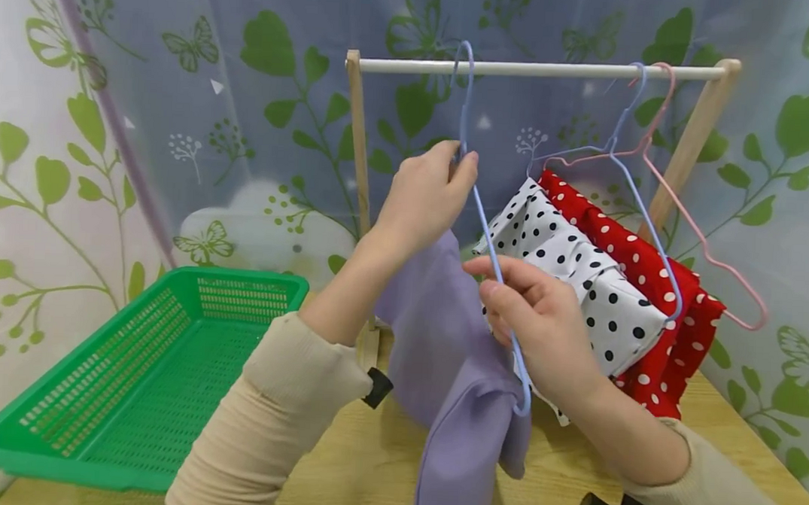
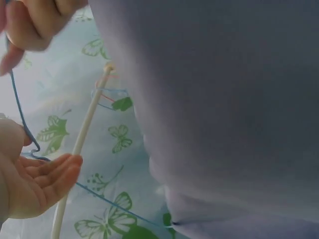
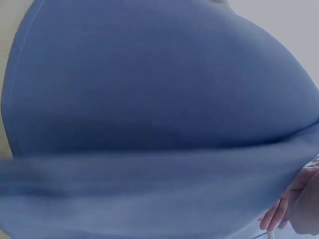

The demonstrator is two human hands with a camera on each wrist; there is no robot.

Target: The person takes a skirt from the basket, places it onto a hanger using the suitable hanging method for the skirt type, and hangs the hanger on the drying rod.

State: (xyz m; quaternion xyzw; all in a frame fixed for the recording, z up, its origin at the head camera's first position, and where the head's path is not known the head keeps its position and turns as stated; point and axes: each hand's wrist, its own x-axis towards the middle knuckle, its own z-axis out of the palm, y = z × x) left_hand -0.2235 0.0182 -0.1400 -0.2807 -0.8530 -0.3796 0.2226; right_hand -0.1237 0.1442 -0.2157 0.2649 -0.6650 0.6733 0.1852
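A blue clothes hanger (image 1: 483,203) has its hook at the rail's left part, appearing to loop over it. Near the hanger's neck, my left hand (image 1: 423,197) grips it between thumb and fingers. My right hand (image 1: 544,319) pinches the hanger's sloping side lower down. A plain lavender cloth garment (image 1: 435,337) hangs from the hanger, draping down over the table; its kind is unclear. In the left wrist view the fabric (image 2: 224,109) fills the right side. The right wrist view is mostly covered by fabric (image 3: 149,89).
A white rail (image 1: 521,69) on wooden posts stands at the back. At its right, blue and pink hangers (image 1: 710,247) bear white dotted cloth (image 1: 612,307) and red dotted cloth (image 1: 654,271). A green basket (image 1: 3,442) stands left on the wooden table (image 1: 341,461).
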